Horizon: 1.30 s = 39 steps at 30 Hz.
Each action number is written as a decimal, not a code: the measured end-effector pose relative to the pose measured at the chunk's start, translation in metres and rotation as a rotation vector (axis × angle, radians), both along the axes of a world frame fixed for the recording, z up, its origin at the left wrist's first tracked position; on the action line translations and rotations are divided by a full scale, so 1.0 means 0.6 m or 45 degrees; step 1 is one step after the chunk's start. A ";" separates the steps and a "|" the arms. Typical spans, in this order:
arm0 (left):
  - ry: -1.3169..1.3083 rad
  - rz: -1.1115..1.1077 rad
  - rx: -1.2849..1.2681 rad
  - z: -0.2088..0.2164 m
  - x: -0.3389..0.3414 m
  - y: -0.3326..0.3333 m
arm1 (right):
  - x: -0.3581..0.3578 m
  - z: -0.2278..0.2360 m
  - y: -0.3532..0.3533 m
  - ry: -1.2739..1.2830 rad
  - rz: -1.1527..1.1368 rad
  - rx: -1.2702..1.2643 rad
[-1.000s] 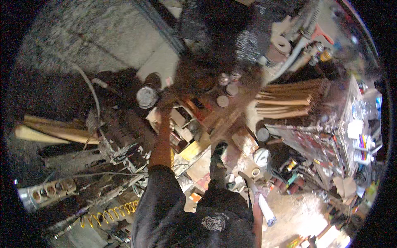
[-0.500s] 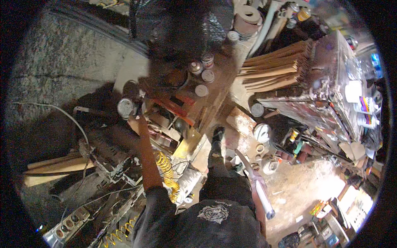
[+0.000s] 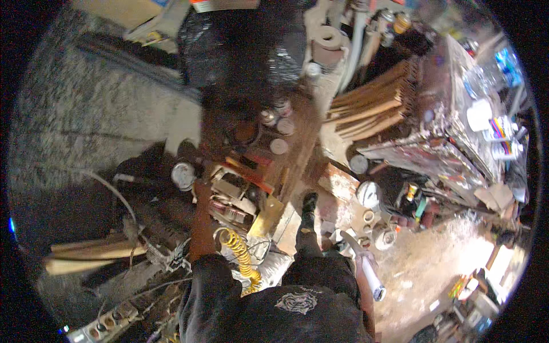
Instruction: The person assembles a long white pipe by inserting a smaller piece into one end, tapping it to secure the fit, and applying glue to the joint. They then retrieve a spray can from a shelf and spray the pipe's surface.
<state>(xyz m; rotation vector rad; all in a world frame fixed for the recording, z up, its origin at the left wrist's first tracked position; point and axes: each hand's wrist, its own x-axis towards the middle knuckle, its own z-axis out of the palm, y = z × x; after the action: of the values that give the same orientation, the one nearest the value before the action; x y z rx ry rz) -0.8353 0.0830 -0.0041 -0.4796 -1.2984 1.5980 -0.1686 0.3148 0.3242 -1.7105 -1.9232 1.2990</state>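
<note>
My left hand [image 3: 201, 188] reaches out to the left, its fingers closed at the edge of a round can [image 3: 183, 175] with a whitish top; blur and shadow hide part of the grip. Low on the right, my right hand [image 3: 363, 264] is wrapped round a long pale tube-like thing [image 3: 374, 281], curved at its far end. Beside my left forearm are a red-orange frame piece [image 3: 249, 173] and a coiled yellow hose [image 3: 242, 257]. Several small cans [image 3: 279, 146] stand on the brown wooden board [image 3: 303, 123] ahead.
Black plastic sheeting [image 3: 286, 54] covers something at the far side. To the right are stacked wooden strips [image 3: 372, 111] and a paint-stained cabinet [image 3: 434, 143] bearing white bottles [image 3: 497, 128]. A power strip [image 3: 106, 326] and cables lie lower left. Tape rolls and tubs [image 3: 384, 236] sit on the floor.
The view has shifted, so most things appear lower. My left hand stays at the can, and my right hand still holds the pale tube, now showing slightly higher.
</note>
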 end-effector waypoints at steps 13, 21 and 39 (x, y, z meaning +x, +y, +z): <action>-2.780 -0.881 3.303 0.665 0.265 0.196 | -0.023 0.011 0.051 -0.015 0.019 -0.140; -3.905 1.474 3.174 0.610 0.760 0.201 | -0.029 0.040 0.126 0.048 0.002 0.363; -4.076 0.063 1.052 0.927 0.668 0.376 | 0.057 0.169 0.190 -0.201 0.286 0.772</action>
<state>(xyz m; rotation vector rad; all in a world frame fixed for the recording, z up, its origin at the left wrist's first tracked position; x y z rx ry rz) -0.4343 0.3083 0.5521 1.1725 1.4332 0.8899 -0.1346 0.4291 0.4258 -1.3425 -2.3327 0.5436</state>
